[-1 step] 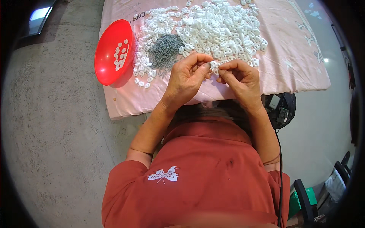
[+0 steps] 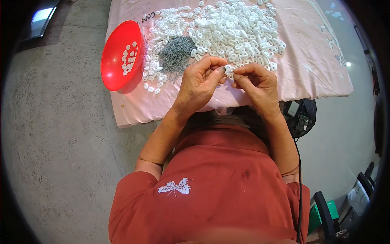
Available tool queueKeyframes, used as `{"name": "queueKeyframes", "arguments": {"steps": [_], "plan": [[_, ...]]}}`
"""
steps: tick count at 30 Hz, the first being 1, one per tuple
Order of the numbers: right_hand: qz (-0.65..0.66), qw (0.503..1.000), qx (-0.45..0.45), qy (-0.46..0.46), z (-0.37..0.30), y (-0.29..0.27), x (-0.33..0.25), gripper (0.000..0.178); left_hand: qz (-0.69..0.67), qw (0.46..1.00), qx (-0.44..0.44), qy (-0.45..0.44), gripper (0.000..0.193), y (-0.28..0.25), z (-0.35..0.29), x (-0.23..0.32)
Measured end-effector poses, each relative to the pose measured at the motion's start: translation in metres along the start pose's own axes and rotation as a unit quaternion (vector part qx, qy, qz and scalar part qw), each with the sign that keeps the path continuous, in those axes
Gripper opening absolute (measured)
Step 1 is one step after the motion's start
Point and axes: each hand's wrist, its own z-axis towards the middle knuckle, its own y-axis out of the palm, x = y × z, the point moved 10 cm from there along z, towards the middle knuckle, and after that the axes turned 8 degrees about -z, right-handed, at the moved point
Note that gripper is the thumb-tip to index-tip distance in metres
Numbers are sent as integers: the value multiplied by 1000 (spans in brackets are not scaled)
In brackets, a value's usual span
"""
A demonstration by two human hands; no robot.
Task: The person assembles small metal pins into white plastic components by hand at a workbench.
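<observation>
Close to the table's near edge, my left hand (image 2: 198,84) pinches a small white plastic cord lock part (image 2: 228,69) between thumb and forefinger. My right hand (image 2: 260,86) meets it from the other side, thumb and fingertips pressed together beside the part. Whatever those right fingertips grip is too small to make out. Just beyond both hands lies a broad heap of white oval cord lock parts (image 2: 239,30) with holes in them. Left of that heap, a pile of small grey metal springs (image 2: 176,53) rests among more white parts.
A red bowl (image 2: 110,55) with small white pieces (image 2: 129,61) in it stands tilted at the table's left edge. Pink cloth (image 2: 302,77) covers the table. A dark round container (image 2: 310,118) with devices sits below the right edge; a black cable (image 2: 300,183) runs down beside my right arm.
</observation>
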Motion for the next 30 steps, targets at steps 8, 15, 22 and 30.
{"name": "queueKeyframes", "arguments": {"steps": [8, 15, 22, 30], "plan": [[19, 1000, 0, 1, 0, 1, 1, 11, 2, 1000, 9, 10, 15, 0, 0, 2], [9, 1000, -3, -2, -1, 0, 0, 12, -8, 1000, 14, 4, 15, 0, -1, 0], [13, 1000, -3, -3, 0, 1, 1, 11, -18, 1000, 12, -7, 17, 0, -1, -2], [5, 1000, 4, -1, 0, 0, -1, 10, -19, 1000, 7, 0, 17, 1, -1, -2]]}}
